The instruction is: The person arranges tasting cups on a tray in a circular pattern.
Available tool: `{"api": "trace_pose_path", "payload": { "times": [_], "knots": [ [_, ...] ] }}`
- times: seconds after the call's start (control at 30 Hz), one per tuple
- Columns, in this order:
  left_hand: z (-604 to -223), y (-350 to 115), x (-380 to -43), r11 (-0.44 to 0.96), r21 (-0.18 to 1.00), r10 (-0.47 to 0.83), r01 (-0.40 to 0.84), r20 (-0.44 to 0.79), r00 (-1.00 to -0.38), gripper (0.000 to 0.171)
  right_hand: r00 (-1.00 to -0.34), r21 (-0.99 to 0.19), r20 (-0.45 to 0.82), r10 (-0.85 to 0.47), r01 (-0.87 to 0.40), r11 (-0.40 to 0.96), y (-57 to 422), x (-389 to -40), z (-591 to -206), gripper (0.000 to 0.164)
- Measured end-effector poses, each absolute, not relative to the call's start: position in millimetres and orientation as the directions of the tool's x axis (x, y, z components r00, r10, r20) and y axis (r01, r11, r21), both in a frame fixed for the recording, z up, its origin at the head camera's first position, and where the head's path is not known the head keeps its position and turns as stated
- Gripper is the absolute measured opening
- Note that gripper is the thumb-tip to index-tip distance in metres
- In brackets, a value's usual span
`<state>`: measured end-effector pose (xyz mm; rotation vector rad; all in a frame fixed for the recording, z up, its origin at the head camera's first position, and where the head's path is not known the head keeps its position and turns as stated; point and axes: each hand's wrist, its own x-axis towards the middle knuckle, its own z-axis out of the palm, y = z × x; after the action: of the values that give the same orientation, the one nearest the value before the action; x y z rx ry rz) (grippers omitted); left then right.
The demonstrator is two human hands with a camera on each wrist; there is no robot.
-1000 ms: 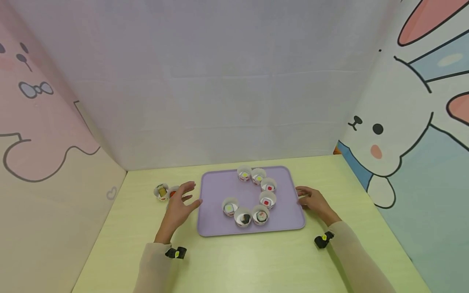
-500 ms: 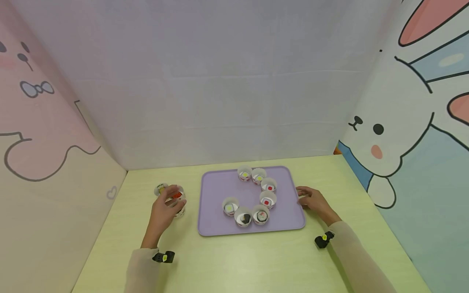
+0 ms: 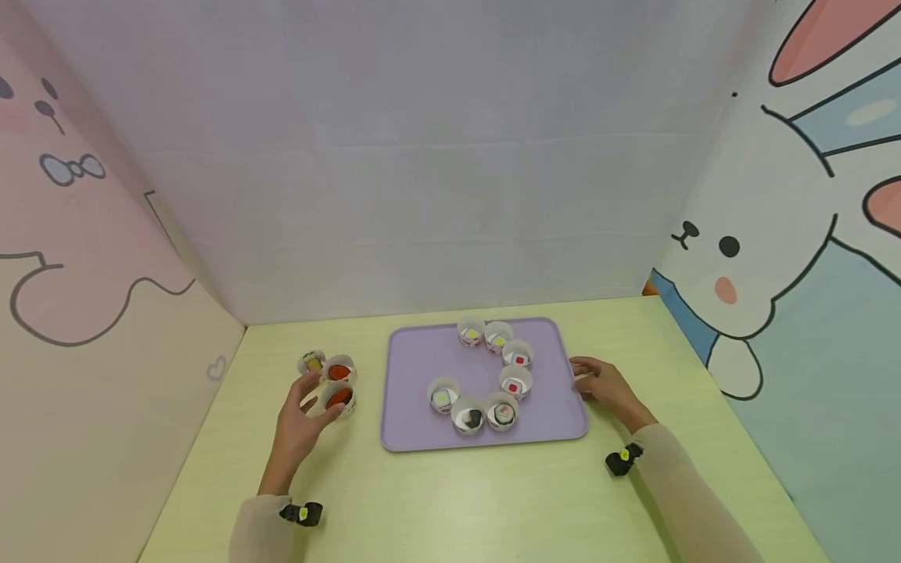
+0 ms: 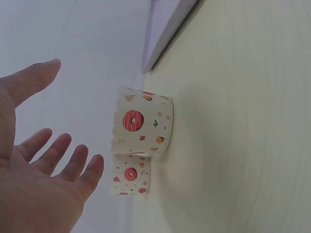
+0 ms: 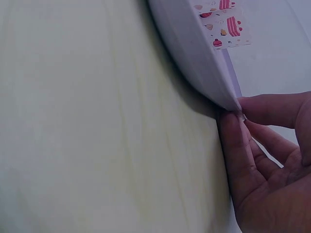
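In the head view, three white paper baking cups stand on the table left of the tray. My left hand point(image 3: 292, 430) hovers at the nearest cup point(image 3: 350, 406), thumb and fingers spread around it. This cup and the middle cup point(image 3: 353, 377) hold orange-topped pieces like toy sushi; the far cup point(image 3: 304, 369) has a yellow-topped one. From the left wrist, a gap shows between my hand point(image 4: 43, 189) and the donut-printed cup point(image 4: 155, 121). My right hand point(image 3: 607, 393) pinches the right rim of the lilac tray point(image 3: 411, 434), its thumb above and fingers beneath in the right wrist view.
Several similar cups form a curve on the tray, from a back cup point(image 3: 471, 341) round to a front-left cup point(image 3: 443, 406), each with a small piece inside. A pale curtain point(image 3: 450, 195) hangs behind the table point(image 3: 457, 500); cartoon-printed panels flank both sides.
My left hand has moved left and toward me, from beside the tray's left edge to the nearest loose cup, uncovering the orange-topped pieces. My right hand has stayed on the tray rim.
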<state>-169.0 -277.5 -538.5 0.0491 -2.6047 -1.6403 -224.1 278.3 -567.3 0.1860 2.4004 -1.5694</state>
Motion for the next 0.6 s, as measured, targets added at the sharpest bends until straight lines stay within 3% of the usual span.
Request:
{"api": "trace_pose_path", "payload": {
  "times": [0.23, 0.6],
  "knots": [
    [-553.8, -286.6, -175.3, 0.407, 0.912, -0.006, -0.055, -0.058, -0.998, 0.096, -0.958, -0.883, -0.283, -0.044, 0.242, 0.402, 278.6, -225.0, -567.3, 0.058],
    [-571.9, -286.8, -178.5, 0.418, 0.895, 0.003, -0.159, -0.177, -0.984, 0.096, -0.959, -0.884, -0.281, -0.049, 0.238, 0.403, 275.6, -222.3, -565.3, 0.058]
  ]
}}
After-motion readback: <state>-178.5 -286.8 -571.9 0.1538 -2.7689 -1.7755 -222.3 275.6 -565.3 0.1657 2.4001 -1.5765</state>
